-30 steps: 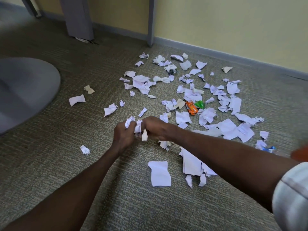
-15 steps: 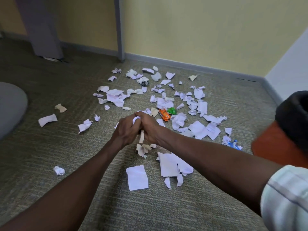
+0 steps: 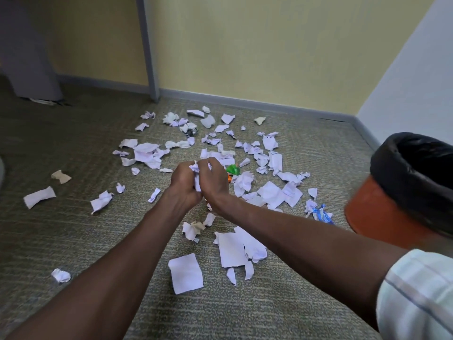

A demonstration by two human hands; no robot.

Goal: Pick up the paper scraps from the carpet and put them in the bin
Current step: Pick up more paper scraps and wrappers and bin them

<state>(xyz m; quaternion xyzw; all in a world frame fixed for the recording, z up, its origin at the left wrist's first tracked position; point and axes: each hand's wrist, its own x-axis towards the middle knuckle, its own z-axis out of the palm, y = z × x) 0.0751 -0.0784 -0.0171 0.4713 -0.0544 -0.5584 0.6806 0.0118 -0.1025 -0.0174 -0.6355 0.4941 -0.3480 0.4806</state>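
Note:
Several white paper scraps [image 3: 147, 153] lie scattered over the grey-green carpet [image 3: 73, 229]. Both hands meet above the middle of the litter. My left hand [image 3: 183, 184] and my right hand [image 3: 214, 180] are pressed together around a bunch of white scraps [image 3: 196, 171] that pokes out between the fingers. An orange bin [image 3: 375, 217] lined with a black bag [image 3: 402, 173] stands at the right edge, to the right of my right forearm. Larger flat pieces [image 3: 186, 273] lie on the carpet below my wrists.
A green wrapper [image 3: 232, 169] and a blue wrapper [image 3: 322, 213] lie among the scraps. A brownish crumpled piece [image 3: 60, 176] sits at the left. A grey post [image 3: 148, 47] stands by the yellow wall; a white wall rises behind the bin.
The view has swung right and up, bringing more of the bin into sight. Both hands, still clasped on the scraps, have lifted a little off the carpet.

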